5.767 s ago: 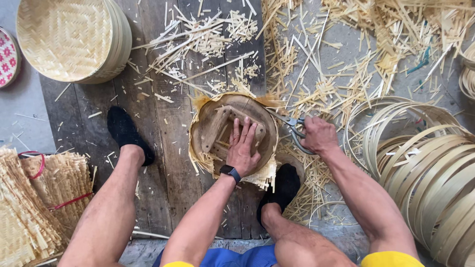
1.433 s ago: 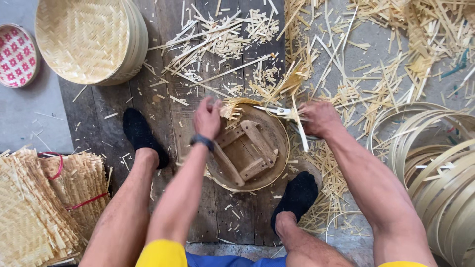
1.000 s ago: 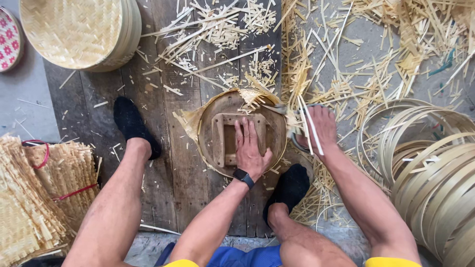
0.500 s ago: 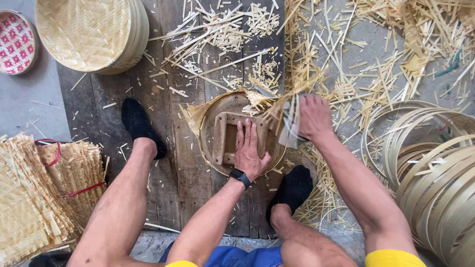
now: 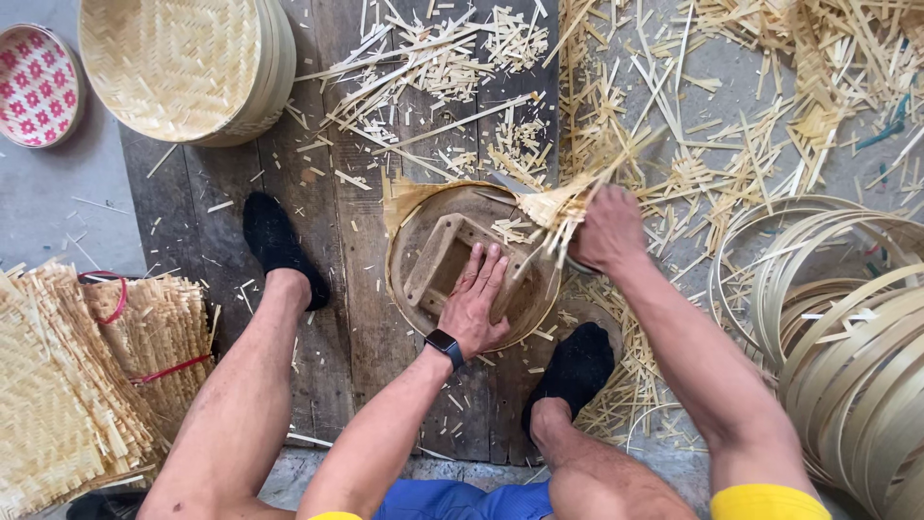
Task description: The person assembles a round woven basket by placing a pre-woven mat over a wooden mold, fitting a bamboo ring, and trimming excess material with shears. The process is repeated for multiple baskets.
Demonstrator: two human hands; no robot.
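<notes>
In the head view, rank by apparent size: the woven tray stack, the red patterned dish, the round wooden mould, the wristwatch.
1. Woven tray stack
2. Round wooden mould, partly covered by the left hand
3. Red patterned dish, cut off by the frame edge
4. Wristwatch

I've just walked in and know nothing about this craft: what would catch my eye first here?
At the centre, the left hand presses flat on a round wooden form while the right hand grips a splayed bunch of bamboo strips at its rim. Pale bamboo offcuts litter the floor above, and a stack of woven trays sits top left.
</notes>
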